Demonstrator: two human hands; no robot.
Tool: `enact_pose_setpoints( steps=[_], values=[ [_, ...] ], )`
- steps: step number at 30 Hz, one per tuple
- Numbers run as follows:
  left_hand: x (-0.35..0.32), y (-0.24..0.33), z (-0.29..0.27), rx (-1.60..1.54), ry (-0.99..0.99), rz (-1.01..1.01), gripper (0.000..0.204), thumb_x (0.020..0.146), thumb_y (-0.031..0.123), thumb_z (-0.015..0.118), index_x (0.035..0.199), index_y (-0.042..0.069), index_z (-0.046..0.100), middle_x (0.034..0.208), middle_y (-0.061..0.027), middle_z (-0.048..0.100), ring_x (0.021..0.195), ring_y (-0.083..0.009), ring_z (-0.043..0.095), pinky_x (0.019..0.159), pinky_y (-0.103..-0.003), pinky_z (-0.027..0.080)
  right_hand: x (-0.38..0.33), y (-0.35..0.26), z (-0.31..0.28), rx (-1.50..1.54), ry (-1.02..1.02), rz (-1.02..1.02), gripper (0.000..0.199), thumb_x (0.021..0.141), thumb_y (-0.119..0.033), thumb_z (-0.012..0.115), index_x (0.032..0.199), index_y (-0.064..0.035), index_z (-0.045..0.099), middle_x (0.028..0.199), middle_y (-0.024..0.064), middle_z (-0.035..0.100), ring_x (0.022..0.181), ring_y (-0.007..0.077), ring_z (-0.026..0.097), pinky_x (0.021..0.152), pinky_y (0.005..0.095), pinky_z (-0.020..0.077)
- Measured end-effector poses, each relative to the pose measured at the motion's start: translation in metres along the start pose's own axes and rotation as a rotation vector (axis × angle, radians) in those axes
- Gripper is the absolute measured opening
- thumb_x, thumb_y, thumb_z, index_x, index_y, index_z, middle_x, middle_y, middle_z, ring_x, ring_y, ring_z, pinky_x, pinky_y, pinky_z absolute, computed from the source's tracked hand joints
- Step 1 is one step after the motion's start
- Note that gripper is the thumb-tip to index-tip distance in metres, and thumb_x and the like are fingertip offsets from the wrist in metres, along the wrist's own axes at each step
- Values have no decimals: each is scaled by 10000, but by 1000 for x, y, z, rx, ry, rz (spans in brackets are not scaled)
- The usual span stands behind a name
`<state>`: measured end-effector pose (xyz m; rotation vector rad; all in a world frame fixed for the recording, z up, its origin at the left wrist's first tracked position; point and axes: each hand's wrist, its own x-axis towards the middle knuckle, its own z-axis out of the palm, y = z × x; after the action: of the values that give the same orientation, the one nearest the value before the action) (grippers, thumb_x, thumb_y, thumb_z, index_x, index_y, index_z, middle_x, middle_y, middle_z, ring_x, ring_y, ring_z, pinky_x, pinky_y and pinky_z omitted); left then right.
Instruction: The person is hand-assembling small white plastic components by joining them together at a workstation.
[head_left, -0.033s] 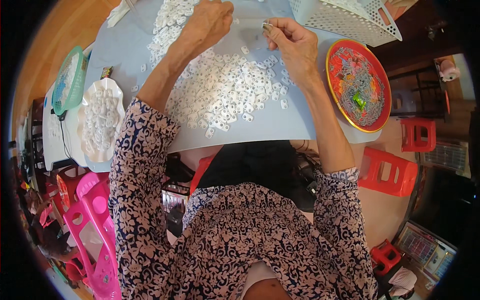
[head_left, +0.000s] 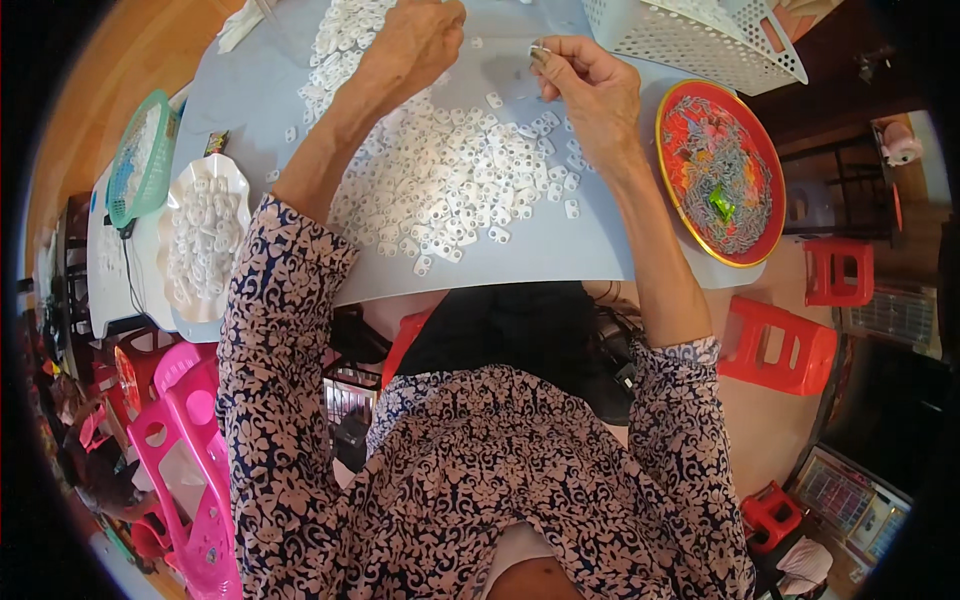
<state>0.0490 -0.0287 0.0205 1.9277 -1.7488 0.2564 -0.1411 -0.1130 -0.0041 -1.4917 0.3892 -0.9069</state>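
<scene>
My left hand (head_left: 425, 45) is curled at the far edge of the view, above the white pieces. Its fingertips are mostly hidden, so what it grips does not show. To its right, my right hand (head_left: 590, 85) pinches a small white piece (head_left: 537, 49) between thumb and forefinger. Between my forearms spreads a heap of small white plastic pieces with holes (head_left: 450, 180). A second pile of white pieces (head_left: 340, 50) lies beyond my left wrist. Right of my right forearm is a round red tray with a gold rim (head_left: 668, 165), holding many grey screw-like pieces (head_left: 735, 160).
A scalloped white dish (head_left: 240, 185) of white pieces and a green basket (head_left: 155, 170) stand at the left. A white perforated basket (head_left: 690, 50) is at the far right of the grey table (head_left: 560, 250). Around are red stools (head_left: 780, 345) and a pink chair (head_left: 185, 450).
</scene>
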Motion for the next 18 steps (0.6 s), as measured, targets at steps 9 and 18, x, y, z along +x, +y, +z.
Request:
enact_pose_setpoints(
  steps=[9, 18],
  values=[
    [-19, -41, -29, 146, -32, 132, 120, 844, 81, 492, 850, -15, 563, 772, -189, 570, 742, -346, 558, 689, -400, 444, -9, 4, -7, 1, -31, -27, 117, 851, -88, 631, 909, 13, 643, 746, 24, 616, 607, 58, 510, 575, 193, 432],
    [-41, -22, -22, 210, -165, 106, 91, 783, 52, 541, 800, -32, 572, 822, -190, 579, 827, -359, 588, 737, -437, 488, -5, 7, -5, -39, -21, 12, 126, 839, -99, 640, 891, 16, 645, 723, 26, 614, 592, 57, 507, 556, 196, 427]
  ],
)
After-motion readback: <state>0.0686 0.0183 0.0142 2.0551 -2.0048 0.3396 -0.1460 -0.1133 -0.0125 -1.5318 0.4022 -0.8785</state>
